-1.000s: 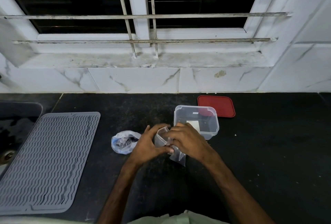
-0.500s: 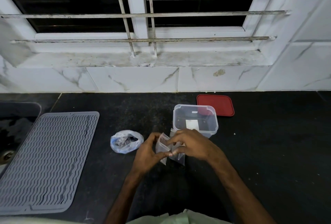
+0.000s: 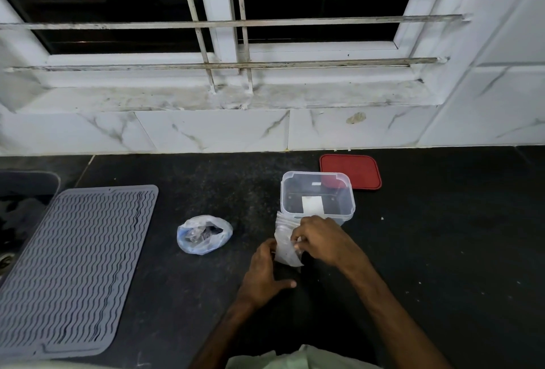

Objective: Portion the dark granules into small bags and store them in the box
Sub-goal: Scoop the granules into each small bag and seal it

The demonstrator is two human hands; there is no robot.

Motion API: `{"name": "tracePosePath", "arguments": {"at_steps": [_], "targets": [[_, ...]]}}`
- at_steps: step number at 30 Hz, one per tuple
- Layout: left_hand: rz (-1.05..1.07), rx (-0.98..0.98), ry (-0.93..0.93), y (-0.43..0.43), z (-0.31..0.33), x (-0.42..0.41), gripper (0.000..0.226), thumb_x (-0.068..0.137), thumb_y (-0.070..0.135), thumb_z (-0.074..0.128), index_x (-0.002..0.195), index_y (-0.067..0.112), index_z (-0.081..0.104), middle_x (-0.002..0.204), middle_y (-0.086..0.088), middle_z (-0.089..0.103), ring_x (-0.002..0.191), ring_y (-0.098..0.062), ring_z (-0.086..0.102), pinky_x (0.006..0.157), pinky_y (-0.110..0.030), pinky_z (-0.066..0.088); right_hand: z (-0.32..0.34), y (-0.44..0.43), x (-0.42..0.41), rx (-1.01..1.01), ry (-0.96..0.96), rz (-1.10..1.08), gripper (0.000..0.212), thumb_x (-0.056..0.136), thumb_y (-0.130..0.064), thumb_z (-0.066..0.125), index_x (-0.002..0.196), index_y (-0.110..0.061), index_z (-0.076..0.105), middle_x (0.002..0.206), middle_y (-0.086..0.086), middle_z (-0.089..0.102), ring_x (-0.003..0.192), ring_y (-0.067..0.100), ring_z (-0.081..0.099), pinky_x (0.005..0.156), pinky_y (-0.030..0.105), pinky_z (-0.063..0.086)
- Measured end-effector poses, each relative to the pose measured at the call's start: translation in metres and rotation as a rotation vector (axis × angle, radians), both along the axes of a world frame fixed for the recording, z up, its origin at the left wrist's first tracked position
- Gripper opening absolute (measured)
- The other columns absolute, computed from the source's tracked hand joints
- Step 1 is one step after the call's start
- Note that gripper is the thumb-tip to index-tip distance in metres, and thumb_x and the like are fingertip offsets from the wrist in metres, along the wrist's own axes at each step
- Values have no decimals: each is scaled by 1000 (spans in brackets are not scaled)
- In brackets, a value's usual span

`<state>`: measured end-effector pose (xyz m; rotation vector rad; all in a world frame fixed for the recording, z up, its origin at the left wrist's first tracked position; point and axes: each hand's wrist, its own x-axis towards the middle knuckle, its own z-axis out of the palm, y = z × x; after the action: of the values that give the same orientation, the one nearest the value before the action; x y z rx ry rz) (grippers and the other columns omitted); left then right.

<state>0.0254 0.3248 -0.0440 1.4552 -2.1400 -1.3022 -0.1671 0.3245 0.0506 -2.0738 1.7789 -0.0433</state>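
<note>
Ideally the right hand point(image 3: 321, 243), pinching the stack of small clear plastic bags point(image 3: 283, 246), should peel one free; the left hand point(image 3: 265, 272) touches its edge, grip unclear.

The lid point(image 3: 354, 171) lies just behind the box point(image 3: 287, 206), at its one o'clock. The small bags point(image 3: 284, 246) are at its seven o'clock, the granule bag point(image 3: 203, 234) at eight, the mat point(image 3: 73, 268) well apart at nine.

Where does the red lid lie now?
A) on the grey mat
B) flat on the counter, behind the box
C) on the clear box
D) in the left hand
B: the red lid lies flat on the dark counter behind the open clear box.
</note>
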Motion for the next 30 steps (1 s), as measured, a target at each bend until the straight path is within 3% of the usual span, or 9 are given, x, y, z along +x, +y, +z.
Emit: {"name": "tracePosePath", "arguments": {"at_steps": [3,8,15,20,22,25,30], "targets": [[-16,-10,-78,0,-5,0,95,64,37,84,143,18,34,141,2,44,130,-13,42,109,-34,41,-5,-1,2,19,-5,7,23,90,-30,64,113,-30,70,108,-3,60,103,16,56,86,36,48],[-9,-53,-135,2,-6,0,79,75,34,77,141,15,39,141,-1,46,130,-14,43,108,-23,35,-16,5,3,71,-135,-7,25,87,-31,67,112,-31,71,110,-5,54,102,12,51,88,34,47],[-4,-127,-242,3,-8,0,60,83,38,71,134,19,44,135,0,47,124,-14,46,99,-25,41,-28,16,-4,81,-184,-15,25,84,-32,70,109,-31,72,105,-9,56,98,8,53,88,31,48],[3,-147,-233,4,-6,-2,52,84,42,67,128,22,48,129,0,48,119,-16,49,91,-31,47,-25,17,-13,112,-348,-2,34,74,-28,78,106,-36,72,102,-13,55,94,2,54,84,25,49],[-1,-146,-221,4,-5,-2,50,84,43,66,127,24,49,127,2,48,118,-15,49,91,-33,47,-21,17,-20,108,-447,-58,33,73,-26,81,105,-34,74,100,-14,56,89,1,57,81,17,48],[11,-142,-210,5,-4,0,49,84,38,65,129,27,48,129,5,47,120,-13,48,93,-33,48,-19,19,-35,37,-556,-199,28,76,-22,82,102,-28,75,100,-11,59,87,1,61,80,18,49],[-17,-142,-224,11,-4,2,60,80,31,69,133,26,42,132,4,43,124,-14,45,95,-34,48,-31,33,-57,20,-444,-329,23,81,-20,79,102,-25,74,97,-8,63,82,-7,59,71,7,41]]}}
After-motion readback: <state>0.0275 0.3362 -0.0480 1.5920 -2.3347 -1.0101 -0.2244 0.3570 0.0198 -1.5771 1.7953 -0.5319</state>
